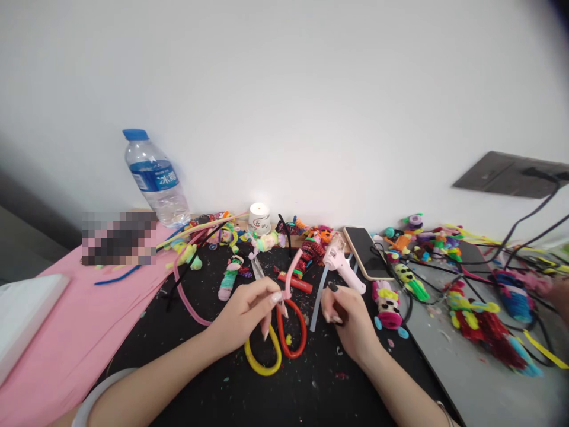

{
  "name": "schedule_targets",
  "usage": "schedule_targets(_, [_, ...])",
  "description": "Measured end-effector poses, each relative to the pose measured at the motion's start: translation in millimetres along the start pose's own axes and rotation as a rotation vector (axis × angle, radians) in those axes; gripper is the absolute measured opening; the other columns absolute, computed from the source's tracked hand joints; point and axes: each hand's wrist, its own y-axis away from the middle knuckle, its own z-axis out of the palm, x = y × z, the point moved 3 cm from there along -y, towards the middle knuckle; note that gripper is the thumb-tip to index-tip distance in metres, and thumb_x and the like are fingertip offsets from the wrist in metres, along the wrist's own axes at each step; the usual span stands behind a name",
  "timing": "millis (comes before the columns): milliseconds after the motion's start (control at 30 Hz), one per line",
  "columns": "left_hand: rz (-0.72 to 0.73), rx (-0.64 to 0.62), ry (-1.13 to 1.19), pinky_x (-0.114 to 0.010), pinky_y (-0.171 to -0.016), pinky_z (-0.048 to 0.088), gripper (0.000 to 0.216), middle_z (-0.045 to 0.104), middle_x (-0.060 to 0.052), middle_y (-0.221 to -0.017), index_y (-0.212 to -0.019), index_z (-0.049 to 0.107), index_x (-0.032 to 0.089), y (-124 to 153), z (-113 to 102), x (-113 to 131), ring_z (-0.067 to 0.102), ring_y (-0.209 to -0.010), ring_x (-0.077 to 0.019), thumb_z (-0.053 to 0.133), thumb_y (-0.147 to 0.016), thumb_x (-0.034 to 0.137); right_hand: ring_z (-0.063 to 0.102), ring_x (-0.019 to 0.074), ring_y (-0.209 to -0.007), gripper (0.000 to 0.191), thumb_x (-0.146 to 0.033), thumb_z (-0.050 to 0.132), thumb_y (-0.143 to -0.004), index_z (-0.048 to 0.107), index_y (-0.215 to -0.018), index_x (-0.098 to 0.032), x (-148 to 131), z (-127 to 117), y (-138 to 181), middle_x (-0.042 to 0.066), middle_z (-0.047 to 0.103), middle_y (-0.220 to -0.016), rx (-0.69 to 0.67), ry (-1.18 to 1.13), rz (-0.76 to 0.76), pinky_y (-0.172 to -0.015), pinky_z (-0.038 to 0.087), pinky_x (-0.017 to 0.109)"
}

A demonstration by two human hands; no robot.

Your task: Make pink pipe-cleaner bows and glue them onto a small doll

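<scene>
My left hand (254, 308) is closed in a pinch on a short pink pipe cleaner (291, 274), which stands up from the fingertips and curves at the top. Below that hand lie scissors (263, 372) with one yellow and one red handle loop, their blades pointing away. Fingers curled, my right hand (349, 320) is beside the pale pink glue gun (344, 267). Whatever its fingers may hold is hidden. A translucent glue stick (316, 305) sticks out of the gun toward me. A red cylinder (296, 283) lies between the hands.
Several fuzzy pipe-cleaner figures (387, 305) surround the black mat (284, 397). At the back stand a paper cup (259, 219) and a water bottle (157, 181). A phone (368, 252) lies behind the gun. Cables run from a wall socket (507, 173); another person's hand (560, 296) shows far right.
</scene>
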Motion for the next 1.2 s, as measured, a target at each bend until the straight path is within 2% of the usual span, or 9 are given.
schedule_targets(133, [0.014, 0.073, 0.093, -0.018, -0.044, 0.039, 0.022, 0.063, -0.002, -0.08, -0.088, 0.051, 0.014, -3.4, -5.6, -1.1, 0.048, -0.041, -0.0039, 0.041, -0.091, 0.033, 0.021, 0.0085, -0.038, 0.044, -0.03, 0.047, -0.081, 0.041, -0.04, -0.018, 1.9, -1.9, -4.1, -0.005, 0.026, -0.038, -0.016, -0.337, 0.138, -0.041, 0.018, 0.025])
schedule_targets(433, [0.0, 0.059, 0.115, -0.018, -0.042, 0.038, 0.021, 0.062, -0.001, -0.077, -0.088, 0.052, 0.014, -3.9, -5.3, -4.8, 0.049, -0.041, -0.004, 0.042, -0.09, 0.033, 0.014, 0.0072, -0.036, 0.045, -0.021, 0.04, -0.084, 0.033, -0.039, -0.017, 4.4, -1.0, -4.9, -0.006, 0.019, -0.036, -0.082, -0.738, 0.326, -0.039, 0.017, 0.023])
schedule_targets(800, [-0.013, 0.051, 0.121, -0.018, -0.042, 0.037, 0.021, 0.062, -0.001, -0.077, -0.088, 0.053, 0.015, -3.9, -4.8, -4.8, 0.049, -0.041, -0.0039, 0.042, -0.09, 0.033, 0.011, 0.0078, -0.035, 0.047, -0.023, 0.036, -0.085, 0.024, -0.04, -0.018, 5.5, 0.9, -5.1, -0.006, 0.016, -0.037, -0.101, -0.829, 0.41, -0.039, 0.016, 0.024])
schedule_targets(1200, [-0.026, 0.042, 0.126, -0.018, -0.043, 0.038, 0.022, 0.062, 0.0, -0.076, -0.088, 0.053, 0.015, -2.8, -4.0, -5.8, 0.049, -0.041, -0.0039, 0.043, -0.09, 0.034, 0.012, 0.0076, -0.035, 0.047, -0.023, 0.035, -0.086, 0.028, -0.041, -0.018, 7.6, 2.2, -5.3, -0.006, 0.017, -0.037, -0.125, -0.839, 0.425, -0.039, 0.015, 0.024])
